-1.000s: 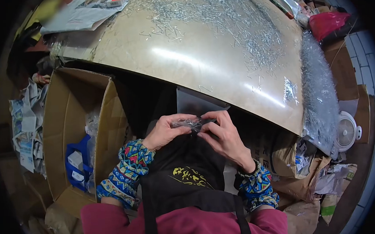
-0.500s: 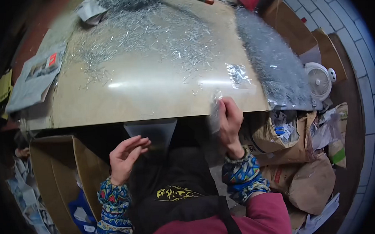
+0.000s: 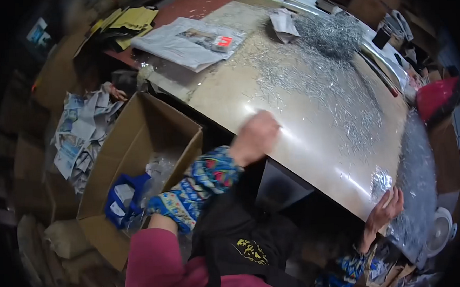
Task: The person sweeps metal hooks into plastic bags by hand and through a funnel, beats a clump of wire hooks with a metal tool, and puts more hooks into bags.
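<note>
My left hand (image 3: pixel 257 137) is above the table's near edge, its fingers smeared by motion; whether it holds anything is unclear. My right hand (image 3: pixel 386 208) reaches to the table's near right corner with fingers apart, close beside small clear plastic bags (image 3: pixel 381 181). Scattered across the wooden table top (image 3: pixel 227 94) are many small shiny metal pieces (image 3: pixel 315 79), like nails or pins, heaped into a denser pile (image 3: pixel 333 34) toward the back. Below the edge, between my hands, a grey metal chute or tray (image 3: pixel 281 185) shows.
An open cardboard box (image 3: pixel 100 202) stands at left, with a blue item (image 3: pixel 126 201) and clear plastic inside. Crumpled papers (image 3: pixel 78 130) lie beyond it. A white plastic bag (image 3: pixel 183 42) rests on the table's far left. Clear plastic (image 3: pixel 418 170) and a white fan (image 3: pixel 440 231) are at right.
The view has swung left. My left hand has risen to the table edge. The clear plastic bag previously in my right hand no longer shows there; that hand is now by the small bags.
</note>
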`<state>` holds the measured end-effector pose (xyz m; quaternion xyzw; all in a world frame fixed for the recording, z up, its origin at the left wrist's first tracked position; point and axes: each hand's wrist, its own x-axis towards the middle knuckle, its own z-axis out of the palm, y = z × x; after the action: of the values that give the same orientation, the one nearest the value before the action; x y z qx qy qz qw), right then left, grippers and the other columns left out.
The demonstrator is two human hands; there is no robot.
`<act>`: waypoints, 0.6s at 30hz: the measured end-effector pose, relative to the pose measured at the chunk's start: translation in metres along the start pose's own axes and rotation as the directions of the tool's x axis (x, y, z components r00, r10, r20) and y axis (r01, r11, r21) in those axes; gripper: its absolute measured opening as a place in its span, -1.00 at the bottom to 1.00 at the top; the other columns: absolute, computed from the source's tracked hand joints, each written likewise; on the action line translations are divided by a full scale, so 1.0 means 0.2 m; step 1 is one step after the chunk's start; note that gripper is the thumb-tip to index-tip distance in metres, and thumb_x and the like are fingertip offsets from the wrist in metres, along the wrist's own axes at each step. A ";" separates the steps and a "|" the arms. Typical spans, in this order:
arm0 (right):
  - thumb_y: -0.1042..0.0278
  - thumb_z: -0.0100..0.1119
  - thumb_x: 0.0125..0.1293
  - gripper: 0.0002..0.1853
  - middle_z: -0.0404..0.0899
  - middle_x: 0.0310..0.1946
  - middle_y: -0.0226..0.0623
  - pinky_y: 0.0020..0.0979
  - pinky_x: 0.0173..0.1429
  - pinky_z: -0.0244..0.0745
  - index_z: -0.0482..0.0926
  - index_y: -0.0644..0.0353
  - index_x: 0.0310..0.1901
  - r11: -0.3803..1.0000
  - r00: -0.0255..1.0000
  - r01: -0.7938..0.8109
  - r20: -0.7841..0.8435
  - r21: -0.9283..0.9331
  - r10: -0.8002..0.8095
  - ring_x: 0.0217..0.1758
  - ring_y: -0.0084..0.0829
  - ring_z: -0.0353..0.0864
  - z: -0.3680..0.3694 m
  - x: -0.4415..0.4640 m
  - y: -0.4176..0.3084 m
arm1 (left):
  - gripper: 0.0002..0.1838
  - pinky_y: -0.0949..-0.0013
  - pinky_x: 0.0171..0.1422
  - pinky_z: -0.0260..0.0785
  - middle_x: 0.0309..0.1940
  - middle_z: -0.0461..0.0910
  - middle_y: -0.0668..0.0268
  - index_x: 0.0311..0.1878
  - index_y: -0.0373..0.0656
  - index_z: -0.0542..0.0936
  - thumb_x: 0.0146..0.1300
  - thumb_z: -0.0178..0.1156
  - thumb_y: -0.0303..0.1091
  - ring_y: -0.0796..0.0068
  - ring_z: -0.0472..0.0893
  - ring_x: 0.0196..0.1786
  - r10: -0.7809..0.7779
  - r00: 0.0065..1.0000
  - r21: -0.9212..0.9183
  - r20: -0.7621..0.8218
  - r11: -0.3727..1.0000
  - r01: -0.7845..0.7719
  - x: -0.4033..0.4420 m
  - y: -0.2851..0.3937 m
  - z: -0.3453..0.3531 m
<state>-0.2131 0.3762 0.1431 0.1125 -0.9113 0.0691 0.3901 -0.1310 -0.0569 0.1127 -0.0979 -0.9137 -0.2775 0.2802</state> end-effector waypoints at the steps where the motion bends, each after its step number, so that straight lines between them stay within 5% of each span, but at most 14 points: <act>1: 0.36 0.10 0.45 -0.70 0.48 0.16 -0.03 -0.15 0.33 0.23 0.55 0.29 0.13 0.999 1.000 -0.014 0.018 0.036 0.014 0.26 -0.08 0.39 0.00 -0.03 0.02 | -0.91 0.16 0.03 0.41 -0.22 0.58 0.10 -0.27 -0.25 0.56 0.22 0.17 -0.43 0.03 0.54 -0.10 -0.145 0.984 0.160 -0.104 0.974 0.160 -0.03 -0.09 -0.09; 4: 0.42 0.11 0.44 -0.72 0.47 0.15 -0.03 -0.13 0.31 0.26 0.56 0.29 0.11 0.985 0.999 0.012 0.045 0.173 -0.020 0.25 -0.06 0.38 0.04 -0.05 -0.08 | -0.86 0.07 0.15 0.35 -0.22 0.55 0.07 -0.24 -0.25 0.56 0.25 0.16 -0.37 0.00 0.51 -0.06 -0.307 0.892 0.396 -0.333 0.812 0.428 -0.08 -0.42 -0.36; 6: 0.48 0.14 0.40 -0.73 0.47 0.13 -0.03 -0.13 0.28 0.30 0.56 0.28 0.09 0.962 0.993 0.069 0.074 0.263 -0.092 0.25 -0.05 0.39 0.05 -0.02 -0.23 | -0.71 -0.05 0.33 0.23 -0.09 0.54 -0.01 -0.07 -0.28 0.56 0.33 0.12 -0.24 -0.05 0.47 0.08 -0.213 0.913 0.625 -0.347 0.674 0.394 -0.12 -0.68 -0.45; 7: 0.51 0.16 0.36 -0.73 0.47 0.12 -0.03 -0.13 0.27 0.32 0.57 0.28 0.08 0.948 0.986 0.100 0.096 0.304 -0.135 0.24 -0.05 0.39 0.05 -0.01 -0.33 | -0.51 -0.15 0.51 0.02 0.16 0.49 -0.04 0.17 -0.30 0.50 0.40 0.06 -0.08 -0.04 0.39 0.31 -0.380 0.882 0.638 -0.278 0.613 0.466 -0.14 -0.75 -0.46; 11: 0.63 0.23 0.20 -0.66 0.48 0.08 -0.03 -0.13 0.23 0.38 0.57 0.25 0.03 0.842 0.934 0.193 0.169 0.504 -0.315 0.19 -0.03 0.44 0.03 -0.04 -0.65 | -0.31 -0.12 0.60 -0.18 0.40 0.34 0.06 0.33 -0.28 0.43 0.38 0.06 0.13 0.20 0.20 0.53 -0.306 0.947 0.414 0.099 0.878 0.241 -0.25 -0.54 -0.37; 15: 0.46 0.40 0.06 -0.49 0.51 0.10 -0.03 -0.08 0.23 0.40 0.53 0.22 0.10 0.642 0.835 0.296 0.135 0.708 -0.534 0.17 0.01 0.50 0.02 -0.08 -0.98 | -0.59 0.15 0.31 0.36 0.14 0.57 0.08 0.11 -0.25 0.57 0.22 0.34 -0.32 0.15 0.54 0.24 0.088 0.984 0.094 0.158 0.990 -0.103 -0.26 -0.13 -0.26; 17: 0.37 0.48 -0.05 -0.31 0.49 0.18 -0.08 -0.08 0.27 0.39 0.46 0.20 0.20 0.564 0.715 0.381 0.153 0.733 -0.682 0.25 0.02 0.46 -0.04 -0.05 -1.14 | -0.74 0.30 0.09 0.52 -0.04 0.66 0.11 -0.05 -0.26 0.62 0.19 0.35 -0.48 0.17 0.67 0.04 0.182 0.981 -0.034 0.061 0.983 -0.180 -0.29 -0.04 -0.17; 18: 0.42 0.44 0.00 -0.41 0.52 0.14 -0.12 -0.13 0.19 0.43 0.50 0.22 0.14 0.522 0.709 0.403 0.104 0.752 -0.698 0.19 -0.03 0.51 -0.05 -0.04 -1.19 | -0.81 0.34 0.02 0.52 -0.13 0.66 0.13 -0.11 -0.26 0.63 0.19 0.33 -0.51 0.21 0.68 -0.04 0.052 0.996 -0.193 0.070 0.980 -0.038 -0.30 0.04 -0.16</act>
<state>-0.1384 0.1494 0.1528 0.5478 -0.7901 0.2430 0.1289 -0.0643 -0.0689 0.1038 -0.1554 -0.8902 -0.3539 0.2413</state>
